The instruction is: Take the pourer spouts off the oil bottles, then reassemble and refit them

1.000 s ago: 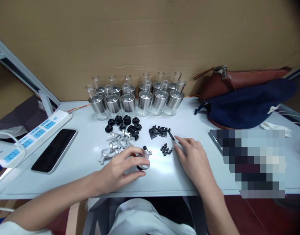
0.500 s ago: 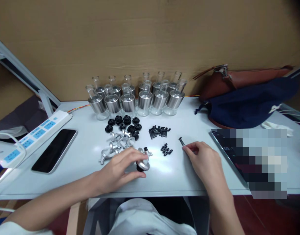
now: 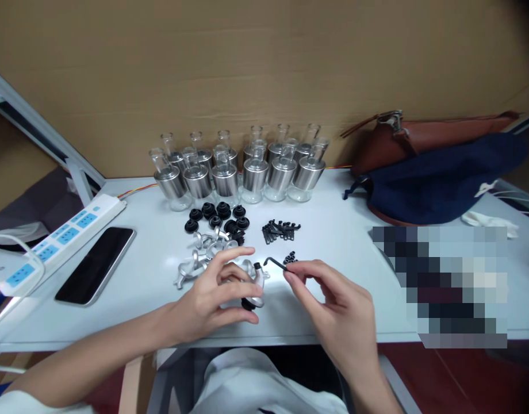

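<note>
My left hand (image 3: 221,290) grips a silver pourer spout (image 3: 259,290) with a black base and a black tip, its index finger raised. Between the thumb and fingertips of my right hand (image 3: 333,302) is a thin black hooked lever (image 3: 275,263), its bent end just right of the spout's tip and apart from it. More silver spouts (image 3: 195,267) lie in a pile behind my left hand. Black rubber stoppers (image 3: 215,221) sit behind that pile. Several matching black levers (image 3: 282,231) are bunched at mid-table. Small black rings (image 3: 291,258) are partly hidden behind my right hand.
Several glass bottles with metal sleeves (image 3: 256,172) stand in rows along the cardboard wall (image 3: 264,69). On the left lie a phone (image 3: 96,264) and a power strip (image 3: 66,238). A brown bag (image 3: 445,138), a navy cloth (image 3: 437,184) and a blurred-out device (image 3: 445,287) are at right.
My right hand has moved left with the black lever, bringing it close to the spout. My left index finger has lifted while the hand keeps hold of the spout.
</note>
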Demonstrator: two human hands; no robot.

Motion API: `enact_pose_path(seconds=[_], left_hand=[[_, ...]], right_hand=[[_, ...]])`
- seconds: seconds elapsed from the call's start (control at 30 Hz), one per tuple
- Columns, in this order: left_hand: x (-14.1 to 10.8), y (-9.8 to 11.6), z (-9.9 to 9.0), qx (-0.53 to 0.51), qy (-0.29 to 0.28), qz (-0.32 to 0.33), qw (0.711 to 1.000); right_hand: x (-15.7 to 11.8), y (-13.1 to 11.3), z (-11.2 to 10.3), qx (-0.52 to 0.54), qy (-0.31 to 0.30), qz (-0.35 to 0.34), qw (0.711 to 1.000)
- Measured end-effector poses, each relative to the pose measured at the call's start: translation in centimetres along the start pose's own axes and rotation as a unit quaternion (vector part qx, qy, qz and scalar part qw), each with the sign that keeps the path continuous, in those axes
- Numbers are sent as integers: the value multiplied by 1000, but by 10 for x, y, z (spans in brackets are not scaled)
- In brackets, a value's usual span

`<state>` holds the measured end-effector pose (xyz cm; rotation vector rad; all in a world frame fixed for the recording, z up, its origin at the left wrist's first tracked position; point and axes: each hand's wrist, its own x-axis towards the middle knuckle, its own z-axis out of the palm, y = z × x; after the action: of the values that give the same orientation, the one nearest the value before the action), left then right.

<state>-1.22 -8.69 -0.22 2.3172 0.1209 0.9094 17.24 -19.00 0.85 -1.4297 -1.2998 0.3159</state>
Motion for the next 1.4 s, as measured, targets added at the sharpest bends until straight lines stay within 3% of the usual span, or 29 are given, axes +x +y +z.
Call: enact_pose_path(seconds=[0.33, 0.6, 1.0, 1.4], left_hand=[[0, 0, -1, -16, -5, 8, 1000], [3, 0, -3, 6, 5, 29, 1000], [4, 4, -6, -2, 8, 48, 999], [3, 4, -9, 3, 11, 46, 999]], right_hand=[[-4, -3, 14, 57, 73, -16, 996], [-7, -4, 17, 82, 15, -54, 995], [-13, -13, 24, 107, 11, 16, 994], [-20, -14, 27, 160, 19, 23, 987]])
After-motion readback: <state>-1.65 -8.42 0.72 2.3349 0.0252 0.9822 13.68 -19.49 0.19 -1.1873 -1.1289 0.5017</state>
